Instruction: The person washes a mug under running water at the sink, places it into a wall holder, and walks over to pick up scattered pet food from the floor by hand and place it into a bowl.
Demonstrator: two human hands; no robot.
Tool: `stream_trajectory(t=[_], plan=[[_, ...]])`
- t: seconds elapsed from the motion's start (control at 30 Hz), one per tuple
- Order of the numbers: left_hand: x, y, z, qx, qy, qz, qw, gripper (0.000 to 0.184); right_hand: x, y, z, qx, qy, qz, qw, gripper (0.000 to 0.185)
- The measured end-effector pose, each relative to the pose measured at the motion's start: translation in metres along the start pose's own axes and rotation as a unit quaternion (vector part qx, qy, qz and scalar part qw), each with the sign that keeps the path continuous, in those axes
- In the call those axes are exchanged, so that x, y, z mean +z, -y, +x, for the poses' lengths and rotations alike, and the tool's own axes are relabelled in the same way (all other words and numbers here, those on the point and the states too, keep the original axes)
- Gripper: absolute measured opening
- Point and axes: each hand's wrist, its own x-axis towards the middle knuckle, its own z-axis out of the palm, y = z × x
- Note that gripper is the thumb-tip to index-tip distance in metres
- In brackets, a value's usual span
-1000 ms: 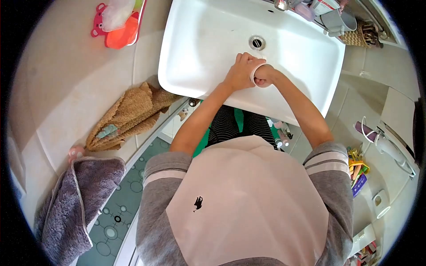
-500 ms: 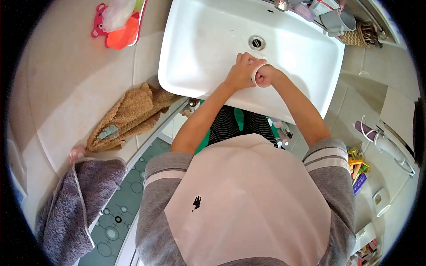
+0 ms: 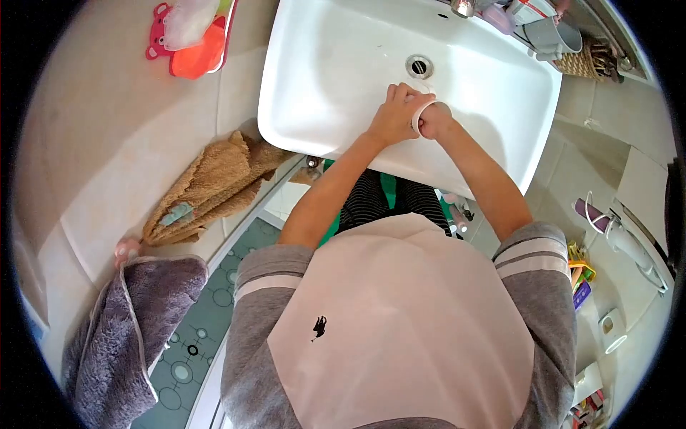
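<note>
Over the front part of the white sink (image 3: 343,107), my left hand (image 3: 397,116) is wrapped round a white cup (image 3: 416,120), its fingers on the far side. The cup is tilted with its mouth toward the right. My right hand (image 3: 435,120) is at the cup's mouth, its curled fingers partly inside the cup; whether they grip anything there is hidden. The drain (image 3: 419,67) lies just beyond both hands, and the faucet (image 3: 463,7) shows at the top edge.
A grey cup (image 3: 554,36) and a woven basket (image 3: 580,60) stand at the sink's back right corner. A brown towel (image 3: 207,189) and a grey towel (image 3: 136,329) hang at the left. A red soap holder (image 3: 194,58) is on the wall.
The view has shifted slightly, so the sink appears a little farther right. Inside the cup's mouth my right hand has turned slightly, while my left hand keeps its hold.
</note>
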Motion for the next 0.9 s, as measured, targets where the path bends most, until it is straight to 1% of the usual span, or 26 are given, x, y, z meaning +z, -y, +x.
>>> stream_trajectory(t=[0.03,0.07,0.1,0.17,0.23,0.3,0.37,0.4,0.47,0.5,0.53,0.57,0.6,0.63,0.67,0.7,0.73,0.77,0.8,0.83,0.9], plan=[[0.000,-0.001,-0.001,-0.001,0.000,-0.001,1.000,0.072,0.020,0.052,-0.022,0.161,-0.046,0.107,0.980,0.014],[-0.002,-0.002,-0.001,-0.008,0.002,-0.006,1.000,0.070,0.041,0.108,-0.046,0.292,-0.118,0.200,0.928,0.015],[-0.003,-0.002,0.001,-0.014,0.002,-0.009,1.000,0.069,0.042,0.112,-0.046,0.291,-0.118,0.198,0.928,0.015],[-0.003,-0.001,0.002,-0.017,0.005,-0.007,1.000,0.069,0.042,0.115,-0.046,0.309,-0.126,0.127,0.934,0.021],[-0.002,-0.001,0.002,-0.020,0.010,-0.004,1.000,0.069,0.035,0.097,-0.037,0.315,-0.121,0.143,0.930,0.023],[-0.001,-0.002,0.002,-0.005,-0.002,0.013,1.000,0.071,0.031,0.093,-0.036,0.320,-0.116,0.161,0.927,0.025],[0.000,-0.002,0.002,-0.002,0.003,0.013,1.000,0.072,0.027,0.093,-0.038,0.364,-0.069,0.243,0.897,0.027],[0.000,-0.002,0.001,0.001,0.007,0.013,1.000,0.073,0.026,0.096,-0.039,0.364,-0.068,0.244,0.896,0.027],[0.001,0.000,0.001,-0.004,0.009,0.009,1.000,0.072,0.024,0.101,-0.041,0.374,0.001,0.232,0.898,0.029],[0.001,0.000,0.001,-0.007,0.010,0.004,1.000,0.072,0.023,0.103,-0.040,0.373,0.000,0.235,0.898,0.029],[0.000,0.001,0.002,-0.005,0.011,0.005,1.000,0.072,0.021,0.106,-0.037,0.365,0.065,0.185,0.910,0.027],[-0.002,0.002,0.002,-0.024,0.009,-0.012,1.000,0.072,0.019,0.109,-0.035,0.354,0.129,0.135,0.916,0.026],[-0.003,0.004,0.002,-0.044,0.007,-0.029,0.999,0.072,0.021,0.118,-0.041,0.353,0.128,0.137,0.916,0.026],[-0.004,0.006,0.001,-0.043,0.010,-0.030,0.999,0.072,0.023,0.126,-0.050,0.242,0.157,-0.155,0.945,0.025],[-0.004,0.011,0.002,-0.037,-0.018,-0.052,0.998,0.073,0.027,0.142,-0.064,0.109,0.170,-0.433,0.879,0.023],[-0.003,0.015,0.003,-0.031,-0.048,-0.074,0.996,0.073,0.035,0.169,-0.086,0.125,0.081,-0.469,0.871,0.023],[-0.004,0.018,0.004,-0.030,-0.046,-0.076,0.996,0.073,0.033,0.180,-0.105,0.127,0.079,-0.468,0.871,0.023],[-0.005,0.019,0.005,-0.027,-0.052,-0.098,0.993,0.074,0.027,0.187,-0.123,0.010,0.006,-0.463,0.886,0.022],[-0.005,0.021,0.006,-0.023,-0.059,-0.120,0.991,0.075,0.019,0.191,-0.133,-0.107,-0.069,-0.450,0.884,0.023],[-0.004,0.022,0.007,-0.017,-0.060,-0.116,0.991,0.075,0.011,0.191,-0.135,-0.104,-0.072,-0.450,0.884,0.023],[-0.002,0.021,0.008,-0.025,-0.054,-0.108,0.992,0.076,-0.003,0.190,-0.135,-0.031,-0.095,-0.409,0.907,0.033]])
